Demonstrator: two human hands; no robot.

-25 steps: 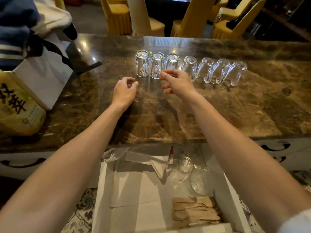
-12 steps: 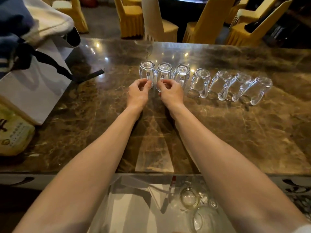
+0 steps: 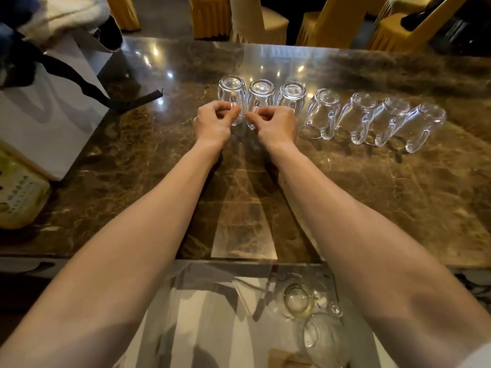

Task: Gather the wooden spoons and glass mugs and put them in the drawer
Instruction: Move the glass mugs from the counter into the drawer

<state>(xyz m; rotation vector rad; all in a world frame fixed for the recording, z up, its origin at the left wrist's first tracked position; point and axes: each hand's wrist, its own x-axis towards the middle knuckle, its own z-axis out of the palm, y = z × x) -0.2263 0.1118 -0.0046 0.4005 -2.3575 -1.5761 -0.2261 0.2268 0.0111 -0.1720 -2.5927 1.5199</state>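
Observation:
Several clear glass mugs stand upside down in a row on the brown marble counter. My left hand pinches the handle of the leftmost mug. My right hand pinches the handle of the second mug. Both mugs still rest on the counter. The third mug stands just right of my right hand. Below the counter edge the open drawer, lined with white paper, holds two glass mugs and a bit of pale wood at the bottom edge.
A white paper bag with black ribbon handles stands at the left of the counter, a yellow-green packet in front of it. Yellow-covered chairs stand beyond the far edge. The four other mugs stretch to the right.
My hands reached forward from the open counter to the row, and each has closed on a mug handle. The view tilted up, so less of the drawer shows.

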